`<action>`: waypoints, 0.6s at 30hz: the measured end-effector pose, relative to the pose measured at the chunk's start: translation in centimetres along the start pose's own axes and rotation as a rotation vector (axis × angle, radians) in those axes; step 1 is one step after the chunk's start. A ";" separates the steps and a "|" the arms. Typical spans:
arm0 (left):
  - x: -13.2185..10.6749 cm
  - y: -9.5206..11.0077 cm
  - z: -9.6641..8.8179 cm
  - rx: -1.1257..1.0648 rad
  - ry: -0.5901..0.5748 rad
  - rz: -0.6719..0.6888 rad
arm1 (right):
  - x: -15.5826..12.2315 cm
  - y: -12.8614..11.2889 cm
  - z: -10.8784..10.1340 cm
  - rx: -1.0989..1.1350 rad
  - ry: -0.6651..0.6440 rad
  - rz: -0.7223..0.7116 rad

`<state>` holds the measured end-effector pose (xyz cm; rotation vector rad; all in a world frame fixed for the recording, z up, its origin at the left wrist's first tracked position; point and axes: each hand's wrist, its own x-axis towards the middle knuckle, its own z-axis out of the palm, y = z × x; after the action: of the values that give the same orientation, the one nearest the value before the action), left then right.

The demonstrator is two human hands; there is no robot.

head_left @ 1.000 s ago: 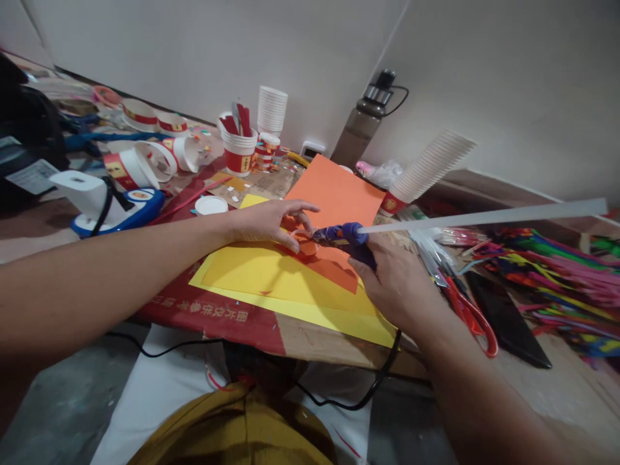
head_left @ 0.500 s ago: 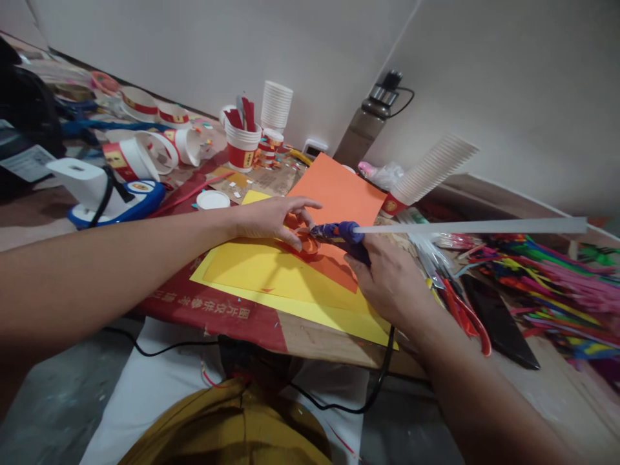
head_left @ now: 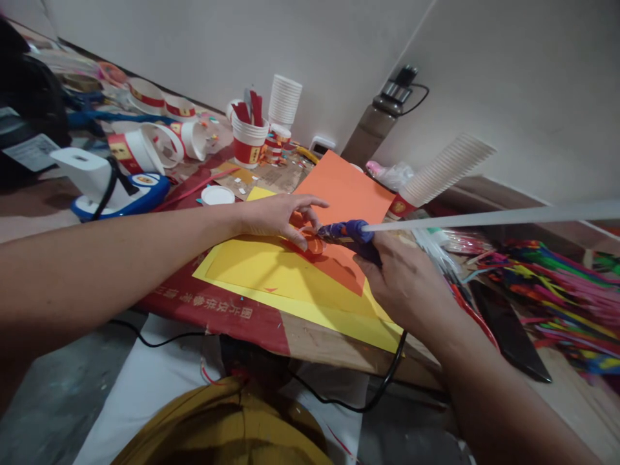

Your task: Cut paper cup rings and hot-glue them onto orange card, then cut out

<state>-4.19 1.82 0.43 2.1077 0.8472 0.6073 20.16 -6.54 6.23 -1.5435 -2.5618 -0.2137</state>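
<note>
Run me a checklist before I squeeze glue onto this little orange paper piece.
1. Left hand pins the orange paper piece: ok.
2. Right hand grips the glue gun: ok.
3. Nozzle reaches the piece: ok.
4. Left fingertips clear of the nozzle: not ok, they are right beside it.
5. Glue stick loaded, plenty showing behind the gun: ok.
6. Gun hot enough: cannot tell.
</note>
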 end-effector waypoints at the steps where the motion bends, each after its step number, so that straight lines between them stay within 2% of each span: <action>1: 0.0 -0.1 0.0 -0.003 -0.002 0.005 | 0.0 0.1 -0.1 0.007 0.004 -0.011; 5: 0.1 -0.4 0.0 -0.027 -0.013 0.024 | -0.1 -0.1 -0.8 0.007 0.037 -0.075; 10: 0.1 -0.5 0.0 -0.050 -0.025 0.026 | -0.2 -1.1 -1.9 -0.011 -0.008 -0.069; 18: -0.1 -0.1 0.0 0.002 0.008 0.018 | 0.4 -1.9 -1.1 -0.075 -0.018 -0.041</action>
<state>-4.26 1.79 0.34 2.1183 0.8352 0.6252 18.29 -7.26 7.28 -1.5248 -2.6296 -0.3057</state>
